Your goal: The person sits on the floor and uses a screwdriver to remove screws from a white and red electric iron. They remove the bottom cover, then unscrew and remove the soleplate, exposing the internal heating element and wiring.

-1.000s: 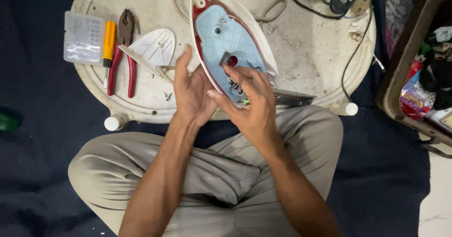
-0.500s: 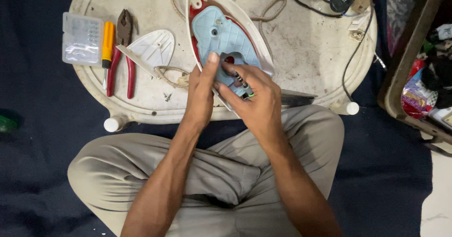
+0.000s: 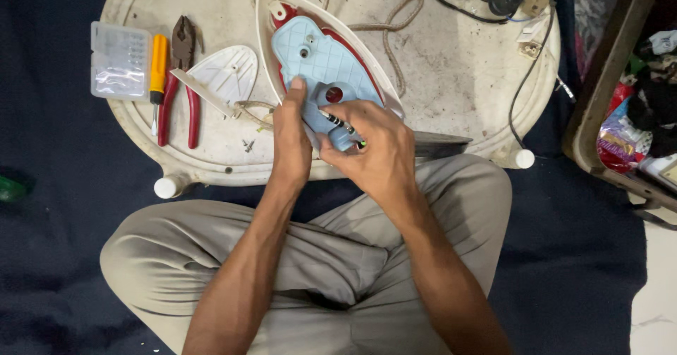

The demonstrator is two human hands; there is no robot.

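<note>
Currently, your left hand (image 3: 290, 140) lies flat along the near left edge of the opened clothes iron (image 3: 321, 62), its fingers (image 3: 296, 87) pressed together and extended, the tip of one touching the pale blue inner plate (image 3: 317, 59). Your right hand (image 3: 377, 157) is just beside it, its fingers curled and pinching a small screwdriver (image 3: 340, 124), whose shaft angles up toward the round hole in the blue plate. The iron rests on the round white bench (image 3: 458, 66), directly beyond both sets of fingers, with its white shell rim surrounding the blue plate and red body. To the left of your left fingers lie a detached white cover (image 3: 229, 73), red-handled pliers (image 3: 180, 80), a yellow-handled screwdriver (image 3: 158, 66) and a clear plastic box (image 3: 118, 60). Loose screws (image 3: 248, 144) lie near your left wrist. A braided cord (image 3: 395, 23) curls beyond your right fingers.
</note>
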